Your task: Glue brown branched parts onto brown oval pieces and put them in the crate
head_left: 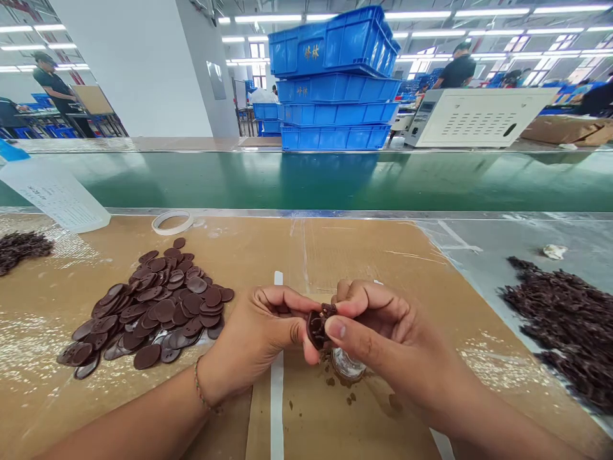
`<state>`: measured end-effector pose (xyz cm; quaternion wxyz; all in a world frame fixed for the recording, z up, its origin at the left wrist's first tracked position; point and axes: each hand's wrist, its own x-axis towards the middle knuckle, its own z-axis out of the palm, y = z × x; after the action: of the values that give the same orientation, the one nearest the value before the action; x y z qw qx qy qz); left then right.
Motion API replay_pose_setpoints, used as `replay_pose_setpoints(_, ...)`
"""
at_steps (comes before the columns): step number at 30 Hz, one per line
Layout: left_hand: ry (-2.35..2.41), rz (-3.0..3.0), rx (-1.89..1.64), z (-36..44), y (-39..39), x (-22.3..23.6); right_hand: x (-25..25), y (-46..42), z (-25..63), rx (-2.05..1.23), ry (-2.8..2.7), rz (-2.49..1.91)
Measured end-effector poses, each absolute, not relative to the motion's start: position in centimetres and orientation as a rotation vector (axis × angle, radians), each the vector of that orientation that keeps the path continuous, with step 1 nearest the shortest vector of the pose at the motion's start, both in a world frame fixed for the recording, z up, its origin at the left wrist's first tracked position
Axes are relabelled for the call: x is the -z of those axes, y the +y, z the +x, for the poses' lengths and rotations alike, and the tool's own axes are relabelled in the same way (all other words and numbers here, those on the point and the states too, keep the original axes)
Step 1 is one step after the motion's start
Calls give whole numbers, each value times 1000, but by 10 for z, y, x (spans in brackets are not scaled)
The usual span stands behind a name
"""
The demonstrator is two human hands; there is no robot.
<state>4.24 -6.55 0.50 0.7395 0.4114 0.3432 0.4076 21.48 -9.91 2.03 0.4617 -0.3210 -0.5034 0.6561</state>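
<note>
My left hand [268, 338] pinches a dark brown oval piece [315, 329], seen from its hollow side, between thumb and fingers. Against it, my right hand [383, 332] grips a small dark brown part [328, 312] with thumb and forefinger. The two parts touch, but my fingertips hide how they fit together. Just below my hands, a small clear round dish [347, 364] stands on the brown board, partly covered by my right thumb. To the left of my left hand lies a heap of flat brown oval pieces [163, 306].
A pile of thin dark brown parts [565, 319] lies at the right, another [22, 249] at the far left. A white bottle [57, 191] and a tape roll [172, 223] sit behind the ovals. Beyond the green conveyor belt [215, 179] stand stacked blue crates [335, 92]; several people work farther back.
</note>
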Motion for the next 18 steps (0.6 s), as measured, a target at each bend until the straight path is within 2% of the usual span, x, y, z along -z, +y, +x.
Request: replay_pose_setpoints(18, 753, 905, -883, 43, -65, -4, -20, -99, 215, -1586, -1215, -692)
